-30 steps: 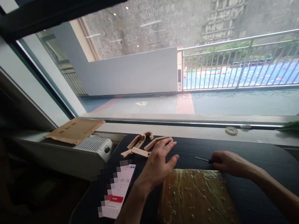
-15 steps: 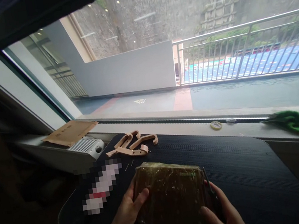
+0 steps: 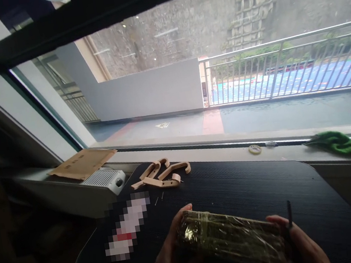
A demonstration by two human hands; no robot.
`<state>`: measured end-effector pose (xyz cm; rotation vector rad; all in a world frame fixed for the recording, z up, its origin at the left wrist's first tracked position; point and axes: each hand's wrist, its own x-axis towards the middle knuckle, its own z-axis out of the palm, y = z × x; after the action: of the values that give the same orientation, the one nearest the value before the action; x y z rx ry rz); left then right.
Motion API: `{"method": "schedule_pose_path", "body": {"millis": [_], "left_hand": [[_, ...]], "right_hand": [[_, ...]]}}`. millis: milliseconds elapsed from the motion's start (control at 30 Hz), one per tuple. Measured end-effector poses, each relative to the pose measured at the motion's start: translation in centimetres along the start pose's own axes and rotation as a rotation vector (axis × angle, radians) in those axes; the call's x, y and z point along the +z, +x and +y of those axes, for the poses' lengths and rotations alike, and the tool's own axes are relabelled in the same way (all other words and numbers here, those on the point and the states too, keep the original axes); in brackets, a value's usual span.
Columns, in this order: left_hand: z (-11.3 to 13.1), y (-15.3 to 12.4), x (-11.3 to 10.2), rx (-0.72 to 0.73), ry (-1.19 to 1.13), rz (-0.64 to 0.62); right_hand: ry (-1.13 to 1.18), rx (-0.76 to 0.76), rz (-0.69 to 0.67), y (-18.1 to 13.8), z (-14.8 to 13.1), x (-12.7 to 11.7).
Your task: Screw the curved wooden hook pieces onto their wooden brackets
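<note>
Between my hands is a dark brownish-green, box-shaped package (image 3: 234, 237) wrapped in shiny clear film or tape. My left hand (image 3: 170, 255) is closed around its left end, fingertips showing at the top edge. At the other end my right hand (image 3: 299, 236) grips the package and also has a screwdriver (image 3: 290, 213) in it, the dark shaft pointing up; its handle is mostly hidden in shadow. Beyond the package, several curved wooden hooks (image 3: 161, 182) with screw holes lie in a pile on the black table (image 3: 242, 178). Two thin screws or nails (image 3: 159, 199) lie near them.
A blurred-out white and red item (image 3: 130, 226) lies on the table's left side. On the sill are a brown cardboard sheet (image 3: 83, 163), a tape roll (image 3: 255, 149) and a green cloth (image 3: 337, 143). A white vented device (image 3: 105, 179) stands beside the table, with a large window behind.
Both hands have moved the package to the right and tilted it, so a narrower, shinier side shows. The screwdriver has moved right with my right hand. The camera view has shifted slightly.
</note>
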<state>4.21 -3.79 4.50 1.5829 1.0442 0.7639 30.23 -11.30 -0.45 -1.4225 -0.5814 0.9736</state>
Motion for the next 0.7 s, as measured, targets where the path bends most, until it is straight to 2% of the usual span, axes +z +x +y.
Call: {"method": "schedule_pose_path", "body": {"millis": [67, 100, 200, 300, 467, 600, 700], "left_hand": [[-0.3, 0.8, -0.4, 0.027, -0.128, -0.043], [-0.5, 1.4, -0.5, 0.046, -0.204, -0.025], [-0.9, 3.9, -0.8, 0.058, -0.406, 0.063], [-0.6, 5.6, -0.7, 0.037, -0.44, 0.076], [0.7, 5.2, 0.7, -0.01, -0.377, -0.095], [0.7, 5.0, 0.8, 0.056, -0.371, -0.07], [-1.5, 3.7, -0.2, 0.153, -0.411, -0.038]], "right_hand": [[-0.018, -0.026, 0.104, 0.0, -1.3, 1.4], [-0.022, -0.051, 0.131, 0.2, -1.9, 2.1], [0.057, -0.137, 0.165, 1.6, -3.0, 3.4], [0.103, -0.183, 0.145, 3.3, -3.8, 3.8], [0.194, -0.174, 0.062, 3.9, -4.5, 5.1], [0.194, -0.163, 0.071, 3.3, -4.1, 5.2], [0.032, -0.183, 0.051, 2.9, -4.4, 3.9]]}}
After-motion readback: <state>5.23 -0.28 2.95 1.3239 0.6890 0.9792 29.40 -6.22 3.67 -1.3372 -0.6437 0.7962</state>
